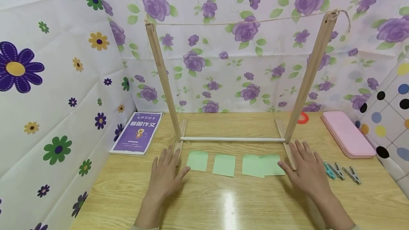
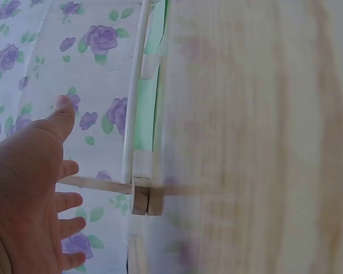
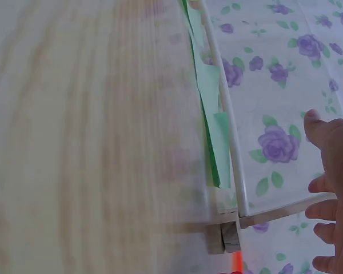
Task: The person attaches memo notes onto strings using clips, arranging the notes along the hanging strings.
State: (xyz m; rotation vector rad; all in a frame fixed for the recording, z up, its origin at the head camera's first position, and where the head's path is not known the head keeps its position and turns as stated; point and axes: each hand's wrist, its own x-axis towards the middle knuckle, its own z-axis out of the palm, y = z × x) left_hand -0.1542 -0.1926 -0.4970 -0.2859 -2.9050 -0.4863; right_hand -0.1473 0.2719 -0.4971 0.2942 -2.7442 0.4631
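I have the left hand point(image 1: 164, 173) and the right hand point(image 1: 306, 173) nearest me, over the counter point(image 1: 198, 208), one by each foot point(image 1: 280, 127) of the wooden stand point(image 1: 164, 81). Their fingers are straight, spread and holding nothing; I can't tell whether they touch the wood. Set so evenly, they seem to me to bracket the stand.

Between them, four green notes point(image 1: 224, 165) lie in a row just in front of the stand, the right-hand two overlapping, probably there so either hand can reach them. The clips point(image 1: 336, 171) sit just beyond the right hand, I'd guess for the same reason.

Farther back, a white rod point(image 1: 233, 139) joins the posts low down, likely keeping them spaced. The purple book point(image 1: 137, 132) and pink case point(image 1: 348, 134) flank the stand, presumably out of the way. String point(image 1: 243, 23) spans the post tops, its loose end hanging at the right.
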